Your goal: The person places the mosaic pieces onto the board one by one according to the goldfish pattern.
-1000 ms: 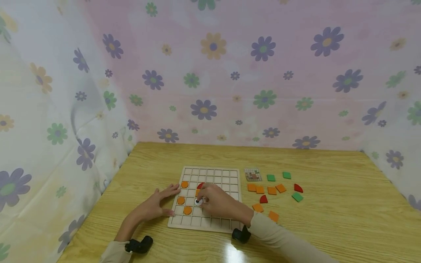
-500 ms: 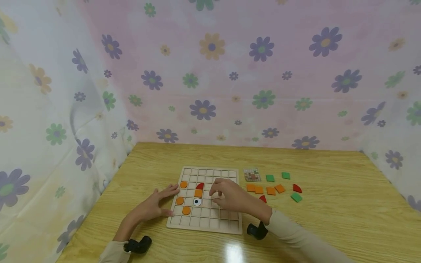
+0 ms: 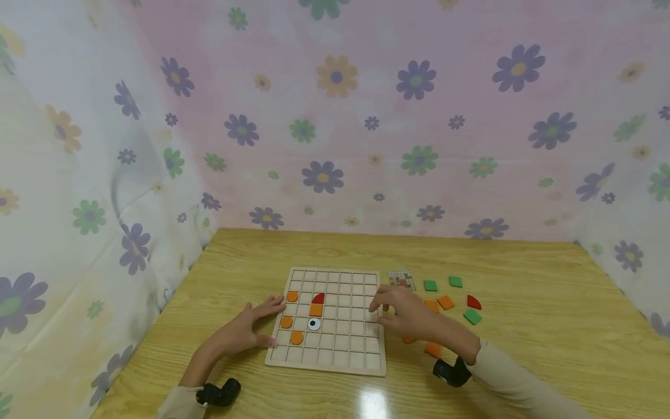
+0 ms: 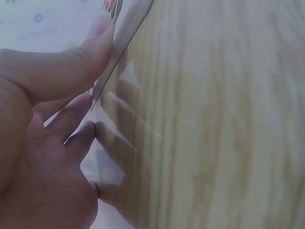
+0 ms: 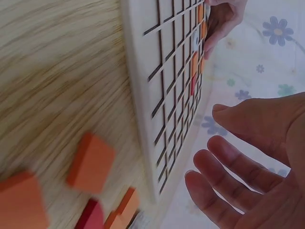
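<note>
A wooden grid board (image 3: 353, 362) lies on the table. Set in its cells are several orange discs (image 3: 296, 337), a red quarter-circle tile (image 3: 319, 298), an orange square tile (image 3: 316, 310) and a white eye disc (image 3: 314, 324) with a black dot. My left hand (image 3: 242, 330) rests at the board's left edge, fingers spread and thumb on the lower left rim. Over the board's right edge hovers my right hand (image 3: 410, 313). In the right wrist view the right hand (image 5: 248, 176) has thumb and fingers apart, with nothing between them.
Right of the board lie loose green tiles (image 3: 472, 316), orange tiles (image 3: 445, 302) and a red quarter-circle tile (image 3: 473, 302), some hidden by the right hand. A small pattern card (image 3: 401, 278) lies near the board's upper right corner. Flowered cloth (image 3: 366, 174) encloses the table.
My right hand has let go of the white eye disc, left in its cell, and moved right across the board to its right edge. The left hand stays put.
</note>
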`<state>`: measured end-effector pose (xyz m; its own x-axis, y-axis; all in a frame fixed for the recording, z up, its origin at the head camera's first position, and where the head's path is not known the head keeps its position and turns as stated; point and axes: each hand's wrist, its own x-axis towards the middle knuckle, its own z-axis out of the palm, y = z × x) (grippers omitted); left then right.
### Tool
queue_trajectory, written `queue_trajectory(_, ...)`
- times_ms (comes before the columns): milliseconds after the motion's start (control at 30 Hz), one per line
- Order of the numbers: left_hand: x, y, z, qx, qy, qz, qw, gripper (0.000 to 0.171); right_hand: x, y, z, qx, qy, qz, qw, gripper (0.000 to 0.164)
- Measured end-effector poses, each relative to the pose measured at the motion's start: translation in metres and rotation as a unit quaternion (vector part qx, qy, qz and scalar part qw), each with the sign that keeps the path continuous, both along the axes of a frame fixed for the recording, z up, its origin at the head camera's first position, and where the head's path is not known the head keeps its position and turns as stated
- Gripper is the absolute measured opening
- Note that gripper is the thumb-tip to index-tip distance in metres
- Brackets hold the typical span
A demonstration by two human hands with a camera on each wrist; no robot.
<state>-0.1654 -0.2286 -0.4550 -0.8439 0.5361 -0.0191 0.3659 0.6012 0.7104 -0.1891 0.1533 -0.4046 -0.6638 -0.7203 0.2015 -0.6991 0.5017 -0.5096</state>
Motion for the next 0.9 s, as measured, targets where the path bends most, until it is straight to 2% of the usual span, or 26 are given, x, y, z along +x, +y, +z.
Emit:
queue_trajectory(267,0.001,0.001,0.0,0.004,-0.001,-0.003,1.0,0.076,0.003,0.037,-0.005,0.002,-0.032,-0.024,0.999,0.016)
queue_trajectory(433,0.001,0.002,0.001,0.007,-0.002,-0.004,1.0,0.076,0.004,0.052,-0.011,-0.006,-0.026,-0.04,0.999,0.02)
queue_trajectory(900,0.002,0.002,0.002,0.006,-0.007,-0.001,1.0,0.076,0.001,0.075,-0.02,-0.009,-0.013,-0.015,1.0,0.034)
